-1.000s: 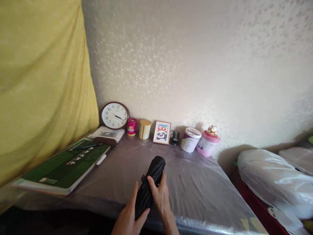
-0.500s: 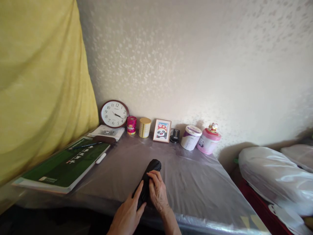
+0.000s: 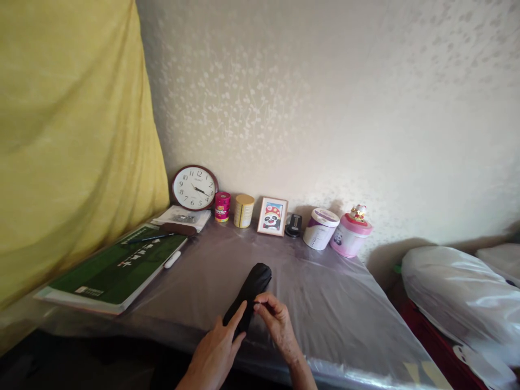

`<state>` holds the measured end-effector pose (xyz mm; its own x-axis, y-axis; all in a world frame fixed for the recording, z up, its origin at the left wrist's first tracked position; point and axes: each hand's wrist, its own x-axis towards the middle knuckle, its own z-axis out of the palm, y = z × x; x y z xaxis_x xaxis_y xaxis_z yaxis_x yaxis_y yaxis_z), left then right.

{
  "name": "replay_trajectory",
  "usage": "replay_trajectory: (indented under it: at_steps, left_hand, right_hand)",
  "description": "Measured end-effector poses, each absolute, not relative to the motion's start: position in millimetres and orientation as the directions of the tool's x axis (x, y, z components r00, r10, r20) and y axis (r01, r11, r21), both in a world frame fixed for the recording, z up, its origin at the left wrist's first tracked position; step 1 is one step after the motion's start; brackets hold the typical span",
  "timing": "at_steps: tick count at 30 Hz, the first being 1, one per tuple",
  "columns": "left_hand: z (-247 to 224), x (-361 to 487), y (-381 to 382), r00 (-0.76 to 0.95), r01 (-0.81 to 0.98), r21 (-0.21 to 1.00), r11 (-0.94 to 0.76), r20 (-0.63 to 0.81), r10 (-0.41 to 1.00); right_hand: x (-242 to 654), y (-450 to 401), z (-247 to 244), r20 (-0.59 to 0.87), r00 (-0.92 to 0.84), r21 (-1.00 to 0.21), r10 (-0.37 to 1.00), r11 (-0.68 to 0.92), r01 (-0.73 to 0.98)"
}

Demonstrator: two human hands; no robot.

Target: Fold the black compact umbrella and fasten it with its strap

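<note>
A black folded umbrella (image 3: 252, 286) lies slantwise on the table near its front edge, its far end pointing away to the right. My left hand (image 3: 216, 346) grips the near part, with the index finger laid along the top and the thumb at the near end. On the umbrella's right side my right hand (image 3: 277, 322) is closed in a pinch. Thumb and index finger hold a small dark piece of the umbrella, perhaps its strap; the exact part is too small to make out.
Along the wall stand a clock (image 3: 195, 188), a pink can (image 3: 222, 207), a yellow can (image 3: 244, 211), a framed panda picture (image 3: 272, 216), a black stapler-like item (image 3: 293, 225) and two tubs. A green book (image 3: 117, 271) lies left; white bags (image 3: 450, 292) sit right.
My right hand has slid off the umbrella's top to its right side and now pinches at its edge. My left hand keeps its hold. The view has shifted slightly.
</note>
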<state>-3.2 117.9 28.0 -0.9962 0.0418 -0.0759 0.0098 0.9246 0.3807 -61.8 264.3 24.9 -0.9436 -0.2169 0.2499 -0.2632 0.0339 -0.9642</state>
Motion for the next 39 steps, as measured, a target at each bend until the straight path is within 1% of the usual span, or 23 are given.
replay_trajectory:
  at_steps: [5,9,11,14,16,19,21,22,24,26,27,29,30,32,34,36,39]
  left_hand:
    - [26,-4,124,-0.997,-0.017,0.290,0.957,-0.078,0.006]
    - [25,-2,125,-0.998,-0.001,0.252,0.968,-0.068,0.017]
    - [25,-1,126,-0.998,0.005,0.247,0.969,-0.060,0.021]
    - [25,2,126,-0.998,0.008,0.235,0.972,-0.051,0.020]
    - [26,4,127,-0.999,0.002,0.236,0.972,-0.050,0.014]
    - [30,6,124,-0.997,-0.008,0.267,0.964,-0.074,0.012]
    - [32,8,120,-0.994,-0.009,0.317,0.949,-0.106,0.026]
    - [32,9,118,-0.993,-0.006,0.348,0.938,-0.114,0.035]
    - [31,13,112,-0.992,-0.001,0.402,0.916,-0.118,0.051]
    - [28,17,106,-0.993,0.000,0.423,0.906,-0.110,0.052]
    - [27,19,104,-0.993,0.000,0.426,0.905,-0.109,0.051]
    - [24,23,102,-0.992,0.003,0.437,0.900,-0.111,0.057]
    - [23,24,101,-0.992,0.003,0.446,0.895,-0.110,0.059]
    - [22,27,100,-0.994,0.005,0.472,0.882,-0.097,0.057]
    - [22,29,99,-0.997,0.023,0.492,0.870,-0.058,0.059]
    - [22,30,99,-0.997,0.057,0.501,0.863,-0.017,0.076]
    - [21,31,98,-0.993,0.100,0.489,0.866,0.000,0.115]
  right_hand:
    - [-70,254,32,0.189,-0.940,-0.973,-0.283,0.072,-0.217]
    - [-81,248,35,0.159,-0.925,-0.960,-0.344,0.166,-0.227]
    - [-85,246,36,0.193,-0.916,-0.922,-0.351,0.254,-0.291]
    - [-90,244,37,0.283,-0.901,-0.808,-0.328,0.424,-0.408]
    - [-93,241,37,0.283,-0.905,-0.754,-0.317,0.510,-0.414]
    - [-95,236,37,0.245,-0.920,-0.740,-0.305,0.554,-0.381]
    - [-95,234,39,0.233,-0.931,-0.781,-0.282,0.516,-0.352]
    - [-95,234,41,0.199,-0.942,-0.831,-0.269,0.463,-0.308]
    - [-96,236,44,0.091,-0.966,-0.943,-0.244,0.291,-0.162]
    - [-99,240,48,0.020,-0.978,-0.991,-0.209,0.125,-0.047]
    - [-100,242,50,0.020,-0.982,-0.996,-0.188,0.082,-0.036]
    - [-102,245,53,0.066,-0.981,-0.992,-0.181,0.094,-0.084]
    - [-103,245,54,0.092,-0.973,-0.984,-0.210,0.133,-0.121]
    - [-102,244,57,0.156,-0.934,-0.941,-0.322,0.240,-0.240]
    - [-100,241,58,0.228,-0.868,-0.849,-0.440,0.347,-0.399]
    - [-99,238,58,0.291,-0.795,-0.732,-0.533,0.410,-0.543]
    - [-98,234,56,0.343,-0.734,-0.618,-0.586,0.449,-0.646]
